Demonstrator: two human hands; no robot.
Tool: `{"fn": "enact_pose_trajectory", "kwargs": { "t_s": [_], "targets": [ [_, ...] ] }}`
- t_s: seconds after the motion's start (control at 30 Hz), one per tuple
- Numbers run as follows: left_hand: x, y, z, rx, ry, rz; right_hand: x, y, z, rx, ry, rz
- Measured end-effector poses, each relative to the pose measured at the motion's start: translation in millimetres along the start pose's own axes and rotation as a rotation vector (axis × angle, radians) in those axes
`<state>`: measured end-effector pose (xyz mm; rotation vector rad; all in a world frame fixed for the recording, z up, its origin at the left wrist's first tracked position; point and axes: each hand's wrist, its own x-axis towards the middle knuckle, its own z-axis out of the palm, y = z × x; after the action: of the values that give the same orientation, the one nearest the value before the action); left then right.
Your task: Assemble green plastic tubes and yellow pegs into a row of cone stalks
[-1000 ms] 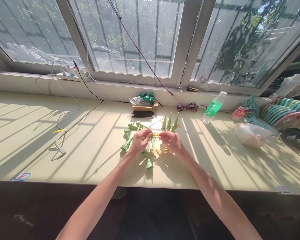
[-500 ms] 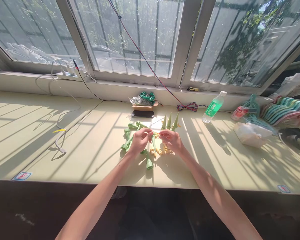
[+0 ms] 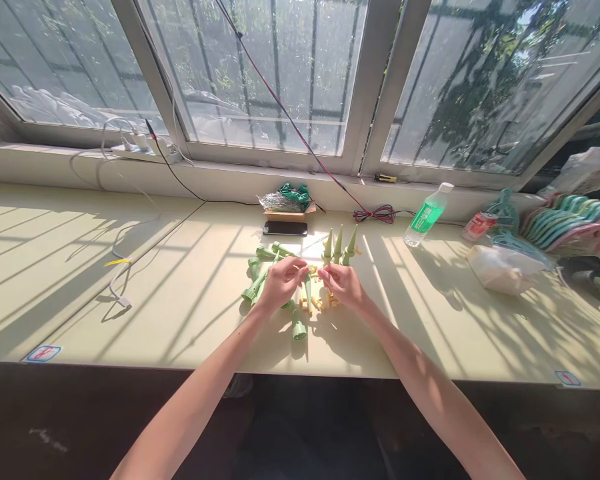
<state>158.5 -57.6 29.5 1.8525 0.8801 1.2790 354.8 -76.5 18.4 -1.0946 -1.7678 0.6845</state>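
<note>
As sunlight stripes the pale table (image 3: pixel 180 333), my left hand (image 3: pixel 280 283) pinches a green spike (image 3: pixel 308 291), which hangs point-down between my hands. My right hand (image 3: pixel 344 283) is just beside it, fingertips drawn together; I cannot tell whether they grip a small part. Beyond my right hand, three upright spikes (image 3: pixel 339 243), at least one showing a yellow bit at its side, look finished. The one I hold seems partway done. Loose green pieces (image 3: pixel 253 291) lying around my left hand appear left to do, with scattered yellow pieces (image 3: pixel 316 304) under my fingers. Farther back are a black phone (image 3: pixel 285 229), a small box (image 3: pixel 284 217) and, rightward, a bottle (image 3: pixel 426 217). None blocks me; only my own hands hide some parts.
</note>
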Motion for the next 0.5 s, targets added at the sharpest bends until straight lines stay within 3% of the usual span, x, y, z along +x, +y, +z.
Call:
{"fn": "enact_pose_trajectory", "kwargs": {
  "t_s": [0.5],
  "targets": [
    [1.5, 0.7, -2.6, 0.039, 0.031, -0.008, 0.1, 1.7, -0.4, 0.066, -0.016, -0.066]
  ]
}}
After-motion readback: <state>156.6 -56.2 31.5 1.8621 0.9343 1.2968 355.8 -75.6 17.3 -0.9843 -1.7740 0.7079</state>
